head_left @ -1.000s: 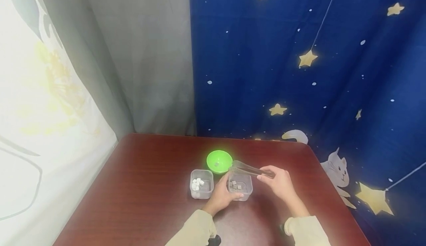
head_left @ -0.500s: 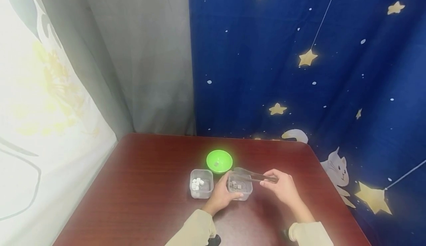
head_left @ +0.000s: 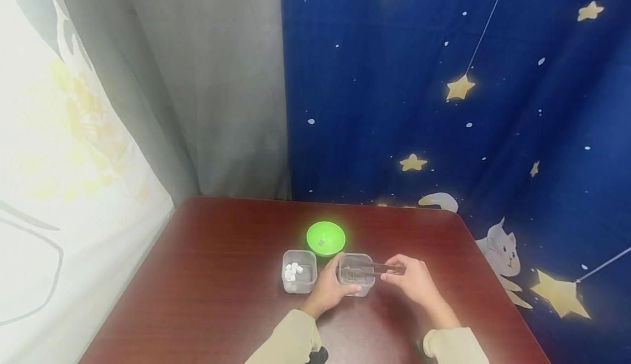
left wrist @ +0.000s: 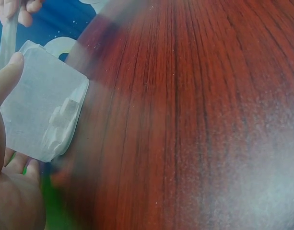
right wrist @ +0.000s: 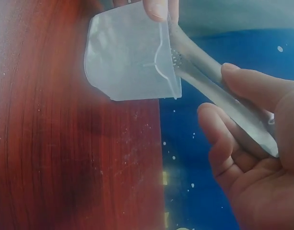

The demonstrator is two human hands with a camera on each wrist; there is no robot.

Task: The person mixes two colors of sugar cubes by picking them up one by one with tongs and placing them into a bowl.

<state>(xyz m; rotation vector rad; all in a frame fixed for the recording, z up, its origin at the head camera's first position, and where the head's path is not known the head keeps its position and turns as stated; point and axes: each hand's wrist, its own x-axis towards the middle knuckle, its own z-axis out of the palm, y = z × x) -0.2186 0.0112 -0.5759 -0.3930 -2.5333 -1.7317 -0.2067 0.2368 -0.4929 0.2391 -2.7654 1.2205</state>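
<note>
My left hand (head_left: 327,289) grips the right-hand clear container (head_left: 363,290), its thumb on the near side. In the left wrist view small blocks show through the wall of that container (left wrist: 39,105). Metal tongs (head_left: 383,268) are pinched in my right hand (head_left: 416,283), and their tips reach into this container. The right wrist view shows the tongs (right wrist: 218,91) between thumb and fingers, with their far ends at the rim of the container (right wrist: 127,57). Whether the tips touch a block cannot be told.
A second clear container (head_left: 308,286) with several white cubes (head_left: 293,271) stands left of my left hand. Behind the containers is a green bowl (head_left: 333,238) with a small greyish piece (head_left: 321,242) in it. The brown table (head_left: 222,276) ends at curtains.
The tongs have come down from beside the green bowl into the right-hand container, my right hand moving a little nearer with them. My left hand has kept its hold.
</note>
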